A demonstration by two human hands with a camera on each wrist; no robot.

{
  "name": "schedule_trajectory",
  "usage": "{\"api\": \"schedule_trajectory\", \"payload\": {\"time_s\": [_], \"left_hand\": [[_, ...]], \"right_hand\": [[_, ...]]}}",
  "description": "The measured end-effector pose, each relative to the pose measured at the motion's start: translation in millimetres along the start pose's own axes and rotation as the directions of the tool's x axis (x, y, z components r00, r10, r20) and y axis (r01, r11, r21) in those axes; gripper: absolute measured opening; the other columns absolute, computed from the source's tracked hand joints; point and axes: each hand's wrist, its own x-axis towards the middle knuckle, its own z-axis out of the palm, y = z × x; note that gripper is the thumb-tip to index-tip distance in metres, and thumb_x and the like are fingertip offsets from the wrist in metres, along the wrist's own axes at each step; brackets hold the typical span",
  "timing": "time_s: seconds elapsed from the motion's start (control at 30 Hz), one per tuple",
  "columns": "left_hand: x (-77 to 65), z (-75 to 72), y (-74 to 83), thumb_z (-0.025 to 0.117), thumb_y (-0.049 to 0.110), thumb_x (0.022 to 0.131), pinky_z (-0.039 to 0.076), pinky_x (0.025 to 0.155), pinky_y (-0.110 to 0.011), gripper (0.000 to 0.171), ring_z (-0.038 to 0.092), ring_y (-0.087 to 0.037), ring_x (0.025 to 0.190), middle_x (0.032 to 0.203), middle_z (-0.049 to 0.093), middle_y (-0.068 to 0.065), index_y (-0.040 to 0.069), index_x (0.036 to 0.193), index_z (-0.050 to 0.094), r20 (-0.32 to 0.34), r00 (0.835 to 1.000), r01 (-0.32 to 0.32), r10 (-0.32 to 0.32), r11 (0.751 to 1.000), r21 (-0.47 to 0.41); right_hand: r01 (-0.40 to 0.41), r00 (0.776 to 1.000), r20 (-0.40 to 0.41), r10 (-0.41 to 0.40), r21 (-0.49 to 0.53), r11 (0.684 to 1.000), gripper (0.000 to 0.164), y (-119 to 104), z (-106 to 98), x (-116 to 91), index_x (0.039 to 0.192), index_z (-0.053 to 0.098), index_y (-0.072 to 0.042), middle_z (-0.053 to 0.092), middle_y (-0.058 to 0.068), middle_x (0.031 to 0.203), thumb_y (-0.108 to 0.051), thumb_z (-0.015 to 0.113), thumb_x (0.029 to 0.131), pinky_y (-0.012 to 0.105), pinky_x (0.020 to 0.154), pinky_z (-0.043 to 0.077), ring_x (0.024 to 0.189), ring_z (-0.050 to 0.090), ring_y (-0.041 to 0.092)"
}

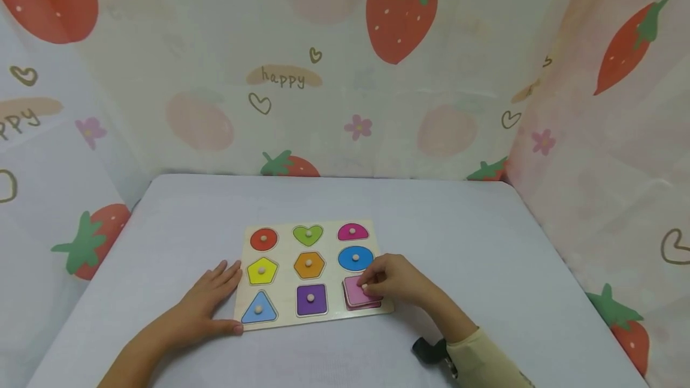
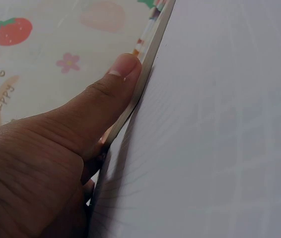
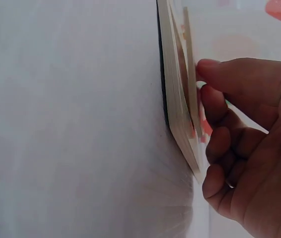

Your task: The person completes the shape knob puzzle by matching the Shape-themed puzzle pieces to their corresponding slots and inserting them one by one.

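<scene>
A wooden shape puzzle board (image 1: 286, 316) lies flat on the white table. At its lower right corner the right hand (image 1: 401, 280) pinches the small knob of a pink square piece (image 1: 356, 292). That piece sits a little off its pink-edged recess, and in the right wrist view the thin piece (image 3: 192, 74) stands slightly raised from the board's face. The left hand (image 1: 202, 304) rests at the board's left edge, fingers stretched out and thumb at the lower left corner. In the left wrist view its thumb (image 2: 101, 101) lies along the board's edge.
Other knobbed pieces fill the board, among them a purple square (image 1: 319, 307), a blue oval (image 1: 347, 255) and a yellow pentagon (image 1: 257, 278). A black device (image 1: 428, 351) is by the right wrist. Strawberry-printed cloth (image 1: 345, 94) walls the table's back and sides.
</scene>
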Motion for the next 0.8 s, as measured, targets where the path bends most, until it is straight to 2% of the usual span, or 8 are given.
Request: {"api": "schedule_trajectory", "payload": {"time_s": [0.23,0.43,0.63,0.8], "left_hand": [[-3.7,0.4,0.8,0.079,0.07,0.072,0.01,0.127,-0.06,0.116,0.008,-0.04,0.158,0.17,0.024,-0.008,0.01,0.161,0.033,0.001,1.0,0.001,-0.001,1.0,-0.015],[-7.0,-0.4,-0.7,0.078,0.071,0.072,-0.003,0.13,-0.039,0.116,0.008,-0.04,0.158,0.17,0.025,-0.009,0.008,0.16,0.035,-0.01,1.0,-0.007,0.007,1.0,-0.007],[-6.5,-0.9,-2.1,0.076,0.073,0.073,-0.014,0.122,-0.019,0.116,0.008,-0.04,0.158,0.17,0.025,-0.01,0.008,0.16,0.035,-0.011,1.0,-0.018,0.018,1.0,-0.002],[-3.0,0.3,-2.9,0.074,0.074,0.074,-0.015,0.121,-0.016,0.116,0.007,-0.039,0.158,0.171,0.023,-0.007,0.01,0.161,0.033,-0.009,0.999,-0.031,0.031,0.999,-0.007]], "right_hand": [[-0.002,1.0,0.021,0.002,-0.018,1.0,0.007,-1.8,3.5,0.2,0.093,0.081,-0.028,0.066,-0.007,0.084,-0.024,0.083,0.087,0.027,0.069,0.055,0.088,0.059,0.017],[0.004,1.0,0.021,-0.003,-0.049,0.999,0.007,-6.2,7.3,1.1,0.093,0.081,-0.027,0.066,-0.009,0.081,-0.024,0.083,0.087,0.027,0.069,0.054,0.087,0.058,0.016],[0.01,1.0,0.025,-0.009,-0.053,0.999,0.005,-8.4,8.9,0.3,0.091,0.081,-0.026,0.066,-0.009,0.081,-0.024,0.083,0.087,0.027,0.069,0.053,0.087,0.057,0.016],[-0.015,1.0,0.023,0.016,-0.052,0.999,0.005,-8.4,6.7,-2.0,0.09,0.08,-0.028,0.066,-0.008,0.082,-0.024,0.083,0.087,0.027,0.07,0.054,0.088,0.057,0.016]]}}
